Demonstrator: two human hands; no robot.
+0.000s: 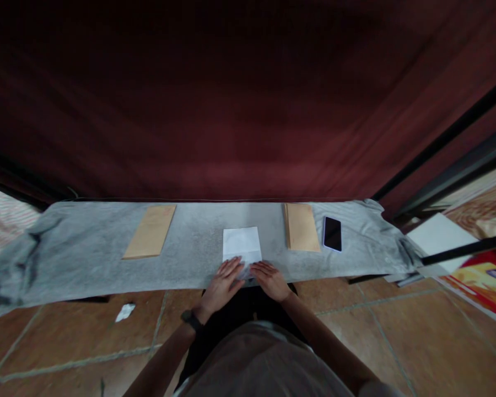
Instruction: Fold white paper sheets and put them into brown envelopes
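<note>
A white sheet of paper (242, 242) lies on the grey cloth of the table, close to its front edge. Its near part shows a crease and is partly covered by my hands. My left hand (224, 284) rests on the paper's lower left part, fingers stretched out and thumb apart. On the lower right part of the sheet lie the fingertips of my right hand (271, 280), its fingers extended and flat. Both hands press on the paper from above, and neither is wrapped round anything.
Brown envelopes lie at the left (151, 231) and, stacked, at the right (303, 227). A phone (333, 234) is beside the right stack. Behind the cloth-covered table (198, 242) hangs a dark red curtain (231, 132). A crumpled white scrap (125, 312) lies on the tiled floor.
</note>
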